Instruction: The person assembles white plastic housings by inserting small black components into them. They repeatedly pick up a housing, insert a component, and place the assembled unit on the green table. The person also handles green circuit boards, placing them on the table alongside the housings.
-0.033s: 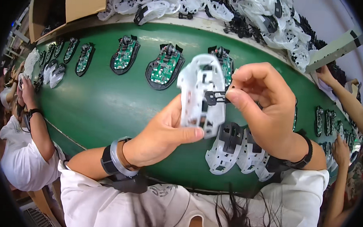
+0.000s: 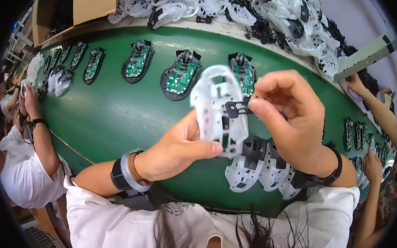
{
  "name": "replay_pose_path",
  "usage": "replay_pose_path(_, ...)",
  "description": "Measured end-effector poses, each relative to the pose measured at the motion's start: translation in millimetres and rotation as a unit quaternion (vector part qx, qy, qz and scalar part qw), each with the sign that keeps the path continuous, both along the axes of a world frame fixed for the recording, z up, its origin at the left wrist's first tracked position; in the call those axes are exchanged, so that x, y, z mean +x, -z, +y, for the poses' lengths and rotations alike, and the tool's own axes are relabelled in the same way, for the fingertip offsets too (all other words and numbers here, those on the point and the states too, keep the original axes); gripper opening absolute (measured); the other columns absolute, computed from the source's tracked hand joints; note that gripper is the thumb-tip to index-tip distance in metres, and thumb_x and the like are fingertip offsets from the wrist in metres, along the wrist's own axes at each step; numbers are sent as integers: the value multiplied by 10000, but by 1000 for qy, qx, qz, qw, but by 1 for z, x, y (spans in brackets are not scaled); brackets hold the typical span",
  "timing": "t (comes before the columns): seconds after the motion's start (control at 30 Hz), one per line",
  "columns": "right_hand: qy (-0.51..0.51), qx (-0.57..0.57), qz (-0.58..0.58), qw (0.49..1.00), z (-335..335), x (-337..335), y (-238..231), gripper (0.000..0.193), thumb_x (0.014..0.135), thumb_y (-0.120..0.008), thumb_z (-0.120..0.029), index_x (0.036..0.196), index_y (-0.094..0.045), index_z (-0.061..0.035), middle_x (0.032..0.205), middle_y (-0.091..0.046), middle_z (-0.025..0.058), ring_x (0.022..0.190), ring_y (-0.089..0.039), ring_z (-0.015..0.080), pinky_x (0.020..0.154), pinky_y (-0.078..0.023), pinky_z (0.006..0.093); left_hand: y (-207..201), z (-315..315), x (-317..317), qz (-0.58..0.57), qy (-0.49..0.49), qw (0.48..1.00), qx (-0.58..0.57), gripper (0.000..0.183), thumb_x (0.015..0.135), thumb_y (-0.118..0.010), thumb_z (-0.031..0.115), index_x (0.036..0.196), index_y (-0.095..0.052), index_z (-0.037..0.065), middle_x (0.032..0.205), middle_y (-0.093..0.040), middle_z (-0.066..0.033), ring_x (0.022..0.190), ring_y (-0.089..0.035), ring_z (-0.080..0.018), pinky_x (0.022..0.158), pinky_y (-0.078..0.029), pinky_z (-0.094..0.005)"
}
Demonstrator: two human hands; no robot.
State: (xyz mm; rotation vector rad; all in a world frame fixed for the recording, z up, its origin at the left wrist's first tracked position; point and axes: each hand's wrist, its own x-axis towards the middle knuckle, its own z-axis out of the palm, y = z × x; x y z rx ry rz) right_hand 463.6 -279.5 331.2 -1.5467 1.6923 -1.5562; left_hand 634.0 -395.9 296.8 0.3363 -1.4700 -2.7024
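My left hand (image 2: 173, 143) grips a white translucent computer-mouse shell (image 2: 212, 95) by its lower end, the thumb lying across the near edge. The shell stands tilted above the table with its slotted, ribbed side showing. Between the thumb and fingertips of my right hand (image 2: 295, 118) is a small black plastic piece (image 2: 235, 109) with a frame-like shape. One end of that piece overlaps the shell's right side; whether it touches the shell I cannot tell. Below my right hand lie several white shells with black panels (image 2: 245, 164), partly covered by my wrist.
Mouse bases with green circuit boards (image 2: 181, 76) sit in a row along the green table (image 2: 113, 115). Behind them, a ledge bears heaped white shells (image 2: 205, 3) and black parts. A cardboard box (image 2: 95, 4) stands back left. Co-workers' arms (image 2: 40, 138) reach in at both sides.
The shell has dipped slightly, its upper end leaning more to the left. The black piece has shifted a little with it, while my right hand stays nearly in place.
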Motion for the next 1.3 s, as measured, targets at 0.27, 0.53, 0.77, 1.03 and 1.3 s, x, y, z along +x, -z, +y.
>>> replay_pose_path(0.27, 22, -98, 324, 941, -5, 2, -3, 179, 785, -666, 79, 940, -597, 21, 812, -640, 100, 707, -605, 165, 614, -494, 251, 12, -20, -2, -33, -82, 996, -26, 511, 895, -561, 137, 1350, -348, 41, 1250, -535, -129, 1097, -577, -242, 841, -511, -365)
replay_pose_path(0.53, 46, -17, 242, 969, -14, 16, 12, 303, 772, -701, 27, 1043, -570, -7, 759, -621, 40, 555, -498, 54, 492, -415, 205, 7, 2, -7, 94, -154, 977, 111, 616, 851, -584, 91, 1382, -274, 50, 1327, -450, -85, 1244, -444, -197, 1049, -350, -401)
replay_pose_path(0.77, 38, 6, 293, 955, -18, 20, 12, 406, 728, -671, 9, 1109, -530, -16, 929, -651, 95, 662, -644, 231, 538, -509, 315, 14, -11, -4, 87, -138, 986, 18, 779, 827, -668, 61, 1433, -183, 118, 1391, -360, -80, 1283, -400, -227, 1070, -347, -430)
replay_pose_path(1.03, 32, 0, 376, 926, -18, 28, 19, 425, 715, -744, -35, 1089, -544, -60, 739, -645, 58, 513, -580, 184, 467, -448, 297, 13, -12, 1, 61, -141, 988, 14, 660, 812, -600, -20, 1366, -272, 128, 1336, -397, -73, 1221, -437, -197, 1003, -407, -357)
replay_pose_path(1.3, 36, -31, 433, 900, -20, 30, 22, 412, 719, -667, -91, 1113, -552, -62, 690, -545, 6, 522, -568, 148, 451, -418, 267, 16, -11, -3, 68, -179, 979, -69, 502, 810, -540, -42, 1264, -372, 88, 1239, -491, -77, 1069, -500, -146, 879, -445, -295)
